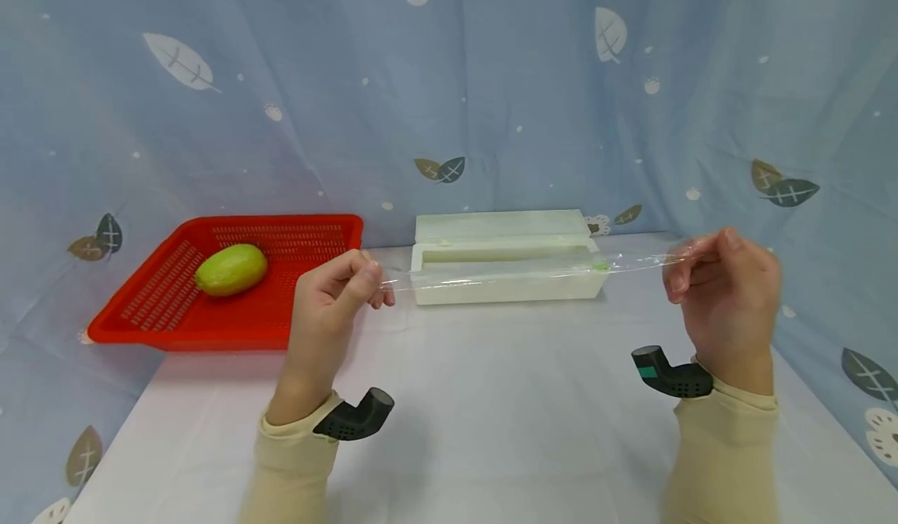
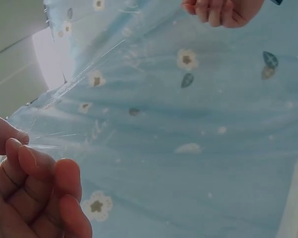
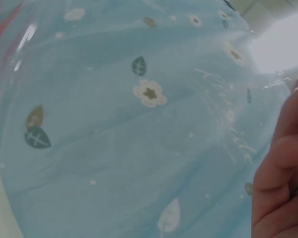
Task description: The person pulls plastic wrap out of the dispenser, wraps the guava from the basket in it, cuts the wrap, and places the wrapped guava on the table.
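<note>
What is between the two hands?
In the head view, a clear strip of cling film stretches from the left hand to the right hand, above the white dispenser box.

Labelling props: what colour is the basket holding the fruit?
Red basket, perforated; the fruit in it is green. Clearest in the head view.

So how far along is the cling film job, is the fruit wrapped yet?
Not yet. Done: the white dispenser box is open and a strip of cling film is drawn out of it. In hand: the left hand and right hand each pinch an end, holding the film stretched above the table. Left: the green fruit lies bare in the red basket, untouched by film.
</note>
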{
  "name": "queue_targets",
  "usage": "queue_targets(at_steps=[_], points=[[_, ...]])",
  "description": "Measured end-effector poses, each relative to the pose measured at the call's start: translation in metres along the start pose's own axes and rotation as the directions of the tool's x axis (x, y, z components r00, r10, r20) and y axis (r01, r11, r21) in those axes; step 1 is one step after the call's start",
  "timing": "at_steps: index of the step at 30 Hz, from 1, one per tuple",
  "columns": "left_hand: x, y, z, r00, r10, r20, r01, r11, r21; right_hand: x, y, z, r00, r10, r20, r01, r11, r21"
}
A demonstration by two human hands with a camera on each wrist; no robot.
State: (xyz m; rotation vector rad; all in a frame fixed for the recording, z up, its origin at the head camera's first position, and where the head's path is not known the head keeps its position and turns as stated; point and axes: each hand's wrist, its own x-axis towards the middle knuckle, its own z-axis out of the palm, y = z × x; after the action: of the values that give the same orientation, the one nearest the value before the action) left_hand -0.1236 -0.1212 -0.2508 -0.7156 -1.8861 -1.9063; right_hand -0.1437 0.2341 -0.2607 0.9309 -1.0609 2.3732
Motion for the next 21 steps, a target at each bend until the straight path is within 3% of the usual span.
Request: queue_targets(at_steps=[3,7,13,17,21], points=[[-0.003,0.002,-0.002,0.999,-0.008,0.054,0.007,1.000,0.012,-0.004,-0.003,0.000,0.999,0.022,0.026,-0.022,1.000,-0.001],[-0.008,0.002,-0.006,0.990,-0.063,0.124,0.061,0.998,0.015,-0.013,-0.007,-0.002,0.996,0.049,0.074,-0.044,0.996,-0.076],[-0.021,0.000,-0.013,0.962,-0.149,0.227,0.143,0.989,0.045,-0.030,-0.015,-0.006,0.990,0.102,0.102,-0.078,0.974,-0.211],[-0.031,-0.001,-0.016,0.944,-0.159,0.290,0.148,0.987,0.058,-0.043,-0.024,-0.010,0.983,0.159,0.094,-0.123,0.941,-0.314],[-0.041,-0.001,-0.019,0.926,-0.165,0.339,0.141,0.986,0.093,-0.058,-0.032,-0.012,0.977,0.191,0.092,-0.147,0.924,-0.353]])
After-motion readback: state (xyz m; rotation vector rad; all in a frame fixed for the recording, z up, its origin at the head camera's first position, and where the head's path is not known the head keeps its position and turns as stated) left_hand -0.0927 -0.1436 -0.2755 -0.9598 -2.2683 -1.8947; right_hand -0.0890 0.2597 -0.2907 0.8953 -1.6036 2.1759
